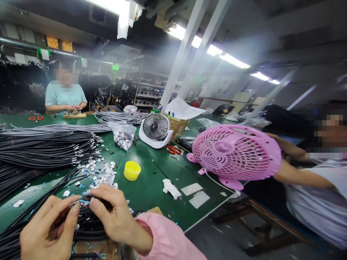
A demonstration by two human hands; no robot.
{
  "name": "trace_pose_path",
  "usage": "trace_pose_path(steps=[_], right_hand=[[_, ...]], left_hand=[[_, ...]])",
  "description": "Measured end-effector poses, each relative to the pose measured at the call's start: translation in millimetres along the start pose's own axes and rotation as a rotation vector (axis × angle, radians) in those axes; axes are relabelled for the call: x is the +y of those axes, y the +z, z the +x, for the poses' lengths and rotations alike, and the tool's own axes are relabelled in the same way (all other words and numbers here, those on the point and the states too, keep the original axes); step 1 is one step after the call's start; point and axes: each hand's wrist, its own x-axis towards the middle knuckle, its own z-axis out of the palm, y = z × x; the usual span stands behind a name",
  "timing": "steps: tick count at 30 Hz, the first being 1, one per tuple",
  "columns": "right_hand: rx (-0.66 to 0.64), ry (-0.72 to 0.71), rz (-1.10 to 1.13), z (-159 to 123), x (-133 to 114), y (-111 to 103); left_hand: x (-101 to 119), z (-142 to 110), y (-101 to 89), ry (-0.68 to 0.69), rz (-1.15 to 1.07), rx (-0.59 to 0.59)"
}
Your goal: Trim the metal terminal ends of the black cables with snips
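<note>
My left hand [51, 227] pinches thin wires at a cable end between thumb and forefinger, at the lower left. Close beside it, my right hand [115, 213] has thumb and forefinger closed on the same blue-tipped wires [84, 195]. My fingertips partly cover the wires. Black cables [89, 234] lie under and behind both hands, some with bare coloured ends. A large bundle of black cables [40, 150] with stripped white ends spreads over the table on the left. Just beyond my hands is a heap of silver foil scraps [104, 177] mixed with blue bits of insulation.
On the green table [151, 187] stand a yellow tape ring [132, 170], a bag of small parts [123, 135], a white fan [155, 128] and a pink fan [233, 151]. Red-handled scissors [174, 149] lie near the box. One person [65, 94] sits opposite; another [320, 187] is at right.
</note>
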Motion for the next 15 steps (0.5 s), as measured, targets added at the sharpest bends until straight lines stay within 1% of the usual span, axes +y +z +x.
trace_pose_path(steps=[7, 11, 15], right_hand=[[0.010, 0.038, -0.020, 2.0, 1.9, -0.1], [0.018, 0.048, -0.003, 1.9, 0.7, -0.5], [-0.002, 0.037, 0.035, 2.3, -0.6, -0.9]], left_hand=[[-6.6, 0.0, -0.8, 0.011, 0.009, -0.017], [-6.4, -1.1, 0.6, 0.032, 0.015, 0.005], [-6.4, -1.8, 1.6, 0.071, 0.023, 0.022]])
